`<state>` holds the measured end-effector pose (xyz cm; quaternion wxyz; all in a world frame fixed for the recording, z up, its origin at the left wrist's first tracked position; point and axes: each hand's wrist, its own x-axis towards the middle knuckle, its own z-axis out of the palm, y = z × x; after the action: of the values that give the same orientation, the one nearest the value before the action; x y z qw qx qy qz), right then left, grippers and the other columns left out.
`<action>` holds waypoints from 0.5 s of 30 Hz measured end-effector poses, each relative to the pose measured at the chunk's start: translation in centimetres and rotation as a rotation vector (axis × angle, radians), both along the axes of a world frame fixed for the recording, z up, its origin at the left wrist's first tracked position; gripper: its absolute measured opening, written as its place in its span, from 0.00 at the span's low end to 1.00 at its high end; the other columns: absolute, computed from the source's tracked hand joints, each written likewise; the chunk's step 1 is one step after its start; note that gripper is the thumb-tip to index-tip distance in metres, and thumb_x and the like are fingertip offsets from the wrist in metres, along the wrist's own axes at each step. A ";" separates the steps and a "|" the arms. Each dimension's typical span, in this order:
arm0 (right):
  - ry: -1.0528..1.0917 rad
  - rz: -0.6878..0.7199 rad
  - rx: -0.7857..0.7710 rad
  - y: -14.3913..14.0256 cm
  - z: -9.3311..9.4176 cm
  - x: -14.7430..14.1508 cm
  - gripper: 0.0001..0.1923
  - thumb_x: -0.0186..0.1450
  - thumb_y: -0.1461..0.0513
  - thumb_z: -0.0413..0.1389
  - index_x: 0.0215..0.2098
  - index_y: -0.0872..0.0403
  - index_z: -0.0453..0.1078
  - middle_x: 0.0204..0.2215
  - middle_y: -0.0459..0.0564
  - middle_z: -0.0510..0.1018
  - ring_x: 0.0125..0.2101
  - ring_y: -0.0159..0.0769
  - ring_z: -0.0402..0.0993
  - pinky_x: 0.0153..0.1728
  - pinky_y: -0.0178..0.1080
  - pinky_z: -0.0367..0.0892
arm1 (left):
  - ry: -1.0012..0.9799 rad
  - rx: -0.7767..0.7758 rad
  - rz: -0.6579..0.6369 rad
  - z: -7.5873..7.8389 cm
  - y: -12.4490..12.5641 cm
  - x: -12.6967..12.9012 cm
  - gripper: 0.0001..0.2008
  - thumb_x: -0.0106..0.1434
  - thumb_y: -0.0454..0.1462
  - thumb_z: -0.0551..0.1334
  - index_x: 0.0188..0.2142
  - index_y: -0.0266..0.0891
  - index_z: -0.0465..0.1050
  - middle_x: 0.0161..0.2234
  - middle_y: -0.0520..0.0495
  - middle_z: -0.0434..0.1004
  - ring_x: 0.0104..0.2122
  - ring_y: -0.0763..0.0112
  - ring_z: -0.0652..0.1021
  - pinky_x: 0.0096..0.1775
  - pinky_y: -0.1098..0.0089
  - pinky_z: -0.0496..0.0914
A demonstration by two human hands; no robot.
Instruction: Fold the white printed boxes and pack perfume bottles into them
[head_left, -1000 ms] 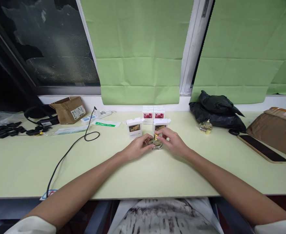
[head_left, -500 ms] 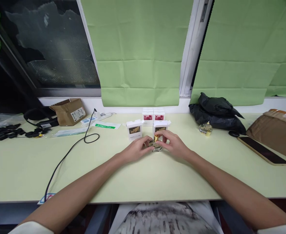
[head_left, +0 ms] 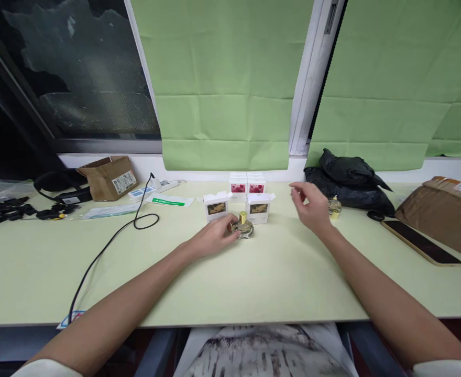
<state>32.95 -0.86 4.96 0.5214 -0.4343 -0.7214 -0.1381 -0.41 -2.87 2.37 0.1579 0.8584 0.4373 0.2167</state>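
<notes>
While the left hand (head_left: 213, 239) rests on the tabletop (head_left: 230, 283) near its middle, its fingers curl against the left side of a small glass bottle (head_left: 244, 227) with a gold cap, which stands upright on the surface. Whether those fingers truly clamp the bottle or only touch it cannot be told. Just behind the bottle stand two white boxes with open top flaps, a left box (head_left: 216, 206) and a right box (head_left: 259, 206), and behind these, by the back edge, sit two pink-printed boxes (head_left: 247, 185) side by side.

To the right, the right hand (head_left: 312, 208) is raised above the tabletop, empty, its fingers loosely apart and bent. It is well clear of the bottle and near a second bottle (head_left: 335, 206), which stands in front of a black bag (head_left: 350, 178) at the back edge.

Toward the right edge lie a phone (head_left: 419, 241) and a brown parcel (head_left: 446, 209). On the left side a black cable (head_left: 108, 243) runs to the front edge, with a cardboard box (head_left: 108, 177) at the back.
</notes>
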 end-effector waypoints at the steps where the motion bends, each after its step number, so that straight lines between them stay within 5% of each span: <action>1: 0.029 -0.079 0.031 0.4 0.3 0.9 0.13 0.76 0.57 0.49 0.50 0.52 0.73 0.37 0.53 0.79 0.32 0.40 0.70 0.40 0.44 0.69 | 0.010 0.000 0.005 0.2 0.0 -0.1 0.18 0.73 0.51 0.58 0.53 0.44 0.69 0.41 0.47 0.78 0.37 0.62 0.78 0.39 0.64 0.69; 6: 0.030 -0.457 0.025 2.6 0.7 5.7 0.13 0.74 0.60 0.48 0.49 0.54 0.72 0.39 0.55 0.78 0.39 0.45 0.69 0.45 0.45 0.65 | 0.037 0.004 0.023 1.1 -0.2 -0.5 0.17 0.73 0.51 0.57 0.51 0.43 0.69 0.37 0.48 0.77 0.35 0.62 0.77 0.37 0.65 0.67; 15: -0.119 -0.939 -0.418 3.5 -1.6 8.8 0.18 0.72 0.59 0.50 0.55 0.61 0.68 0.52 0.69 0.71 0.54 0.60 0.64 0.48 0.52 0.62 | 0.009 0.021 0.076 0.5 -0.1 -0.2 0.24 0.71 0.56 0.58 0.54 0.43 0.67 0.44 0.44 0.79 0.37 0.59 0.78 0.37 0.64 0.67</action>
<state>41.73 2.60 3.32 0.2634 -0.7976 -0.4893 -0.2346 -0.62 -2.92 2.89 0.1384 0.8437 0.4681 0.2233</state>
